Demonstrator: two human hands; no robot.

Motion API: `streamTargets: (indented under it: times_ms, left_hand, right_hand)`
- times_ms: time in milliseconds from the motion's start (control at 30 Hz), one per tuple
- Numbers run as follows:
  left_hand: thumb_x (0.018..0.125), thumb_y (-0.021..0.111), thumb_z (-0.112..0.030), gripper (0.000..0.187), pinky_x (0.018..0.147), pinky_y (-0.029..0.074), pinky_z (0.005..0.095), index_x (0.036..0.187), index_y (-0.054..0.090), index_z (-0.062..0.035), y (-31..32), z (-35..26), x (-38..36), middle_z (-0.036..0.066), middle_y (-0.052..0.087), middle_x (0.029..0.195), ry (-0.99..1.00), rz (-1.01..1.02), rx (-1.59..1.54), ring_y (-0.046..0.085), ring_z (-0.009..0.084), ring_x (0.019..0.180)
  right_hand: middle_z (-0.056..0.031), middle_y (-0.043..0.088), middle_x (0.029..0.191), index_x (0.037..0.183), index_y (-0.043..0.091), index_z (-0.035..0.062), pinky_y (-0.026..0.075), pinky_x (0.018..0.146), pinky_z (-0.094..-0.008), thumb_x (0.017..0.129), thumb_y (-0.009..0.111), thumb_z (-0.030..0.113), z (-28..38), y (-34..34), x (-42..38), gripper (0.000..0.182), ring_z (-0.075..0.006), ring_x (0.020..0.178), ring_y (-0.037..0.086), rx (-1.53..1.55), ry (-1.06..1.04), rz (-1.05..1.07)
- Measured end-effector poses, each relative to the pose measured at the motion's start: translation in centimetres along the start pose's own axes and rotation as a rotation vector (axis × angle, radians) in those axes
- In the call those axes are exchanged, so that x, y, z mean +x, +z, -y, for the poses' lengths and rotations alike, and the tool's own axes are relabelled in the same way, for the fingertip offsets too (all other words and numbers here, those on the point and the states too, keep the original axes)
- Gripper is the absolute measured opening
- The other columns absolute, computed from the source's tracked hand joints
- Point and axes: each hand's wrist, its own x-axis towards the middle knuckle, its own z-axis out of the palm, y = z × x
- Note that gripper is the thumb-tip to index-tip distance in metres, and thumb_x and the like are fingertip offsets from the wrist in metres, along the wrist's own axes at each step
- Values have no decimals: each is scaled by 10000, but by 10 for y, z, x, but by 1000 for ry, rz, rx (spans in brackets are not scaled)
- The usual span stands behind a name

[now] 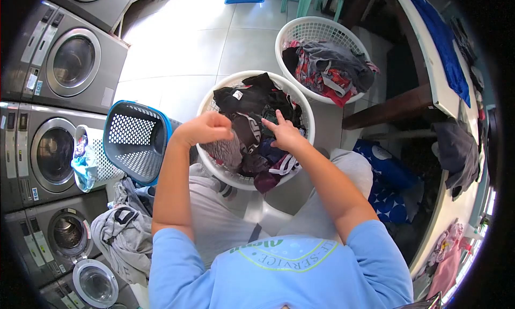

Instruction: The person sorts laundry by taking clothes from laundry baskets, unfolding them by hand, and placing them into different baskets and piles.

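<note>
A round white laundry basket full of mostly dark clothes stands between my knees. Over its left side is my left hand, closed with the fingers curled in. A grey textured garment lies just below those fingers; whether they grip it is hidden. My right hand reaches over the right part of the pile, fingers spread, nothing visible in it. Near it lie a dark printed cloth and a maroon piece with white stripes at the near rim.
Behind, a second white basket holds grey and red clothes. To my left are an upright blue-rimmed dark basket, a white basket, a grey clothes heap and stacked front-loading machines. A table with clothes runs along the right.
</note>
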Motion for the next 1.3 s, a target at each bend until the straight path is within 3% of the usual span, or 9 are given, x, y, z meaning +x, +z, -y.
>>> streamTargets:
  times_ms: [233, 333, 400, 533, 600, 800, 867, 1033, 1300]
  left_hand:
    - [695, 757, -429, 461, 796, 496, 395, 920, 682, -34, 41, 38, 45, 162, 670, 897, -420, 94, 888, 640, 326, 902]
    - [647, 811, -400, 615, 874, 472, 408, 1120, 616, -57, 42, 67, 61, 201, 587, 1175, -86, -194, 665, 577, 368, 1038]
    - [623, 832, -352, 719, 954, 432, 394, 1230, 544, -97, 45, 69, 66, 203, 481, 1315, -7, -300, 697, 512, 388, 1136]
    - [742, 749, -266, 629, 925, 464, 413, 1262, 505, -12, 40, 117, 99, 220, 478, 1324, 244, -429, 920, 549, 355, 1130]
    - [825, 662, -177, 475, 883, 489, 340, 1234, 523, 20, 47, 56, 86, 145, 636, 1096, 46, -138, -29, 622, 269, 1009]
    - [894, 582, -237, 256, 688, 518, 345, 987, 626, -3, 27, 38, 81, 115, 680, 930, -161, -244, -183, 671, 220, 778]
    - [872, 603, -393, 426, 743, 517, 414, 1038, 609, -1, 25, 62, 89, 184, 671, 971, -260, -494, 732, 662, 336, 825]
    - [685, 744, -464, 681, 870, 480, 430, 1120, 534, 16, 71, 111, 98, 272, 602, 1094, -523, -422, 701, 593, 374, 1034]
    - [740, 559, -102, 384, 726, 494, 370, 1114, 624, -43, 19, 75, 97, 147, 667, 858, -85, -713, 490, 650, 265, 825]
  right_hand:
    - [-121, 647, 1000, 1169, 552, 181, 480, 798, -408, 708, 756, 199, -14, 23, 22, 504, -313, 1006, 606, -200, 52, 17]
    - [-65, 663, 935, 916, 631, 103, 464, 764, -348, 804, 687, 242, 1, -2, 12, 188, -237, 916, 627, -153, -19, -73]
    - [-5, 634, 992, 1036, 621, 118, 479, 772, -365, 873, 647, 291, -8, -5, 34, 240, -198, 930, 604, 1006, -353, 23]
    - [-8, 608, 1014, 1129, 537, 148, 524, 765, -359, 951, 541, 254, 8, -82, -8, 207, -150, 942, 607, 1837, -476, 180]
    - [1, 607, 1012, 1097, 538, 115, 528, 746, -327, 971, 502, 250, 13, -116, -34, 188, -139, 907, 613, 1890, -413, -11]
    - [4, 630, 887, 974, 585, 88, 490, 678, -254, 930, 583, 313, -32, -113, -14, 230, -94, 756, 595, 1842, -198, -408]
    - [17, 619, 823, 855, 590, 93, 448, 615, -236, 890, 643, 344, -39, -108, -10, 259, -76, 658, 555, 1555, -71, -471]
    - [-161, 604, 886, 870, 563, 33, 459, 722, -421, 682, 630, 49, -27, -93, -18, 201, -339, 828, 580, 375, 34, -844]
    - [-148, 627, 1026, 1190, 578, 151, 487, 830, -429, 602, 804, 122, -17, 18, 5, 631, -344, 999, 596, 26, -41, -133]
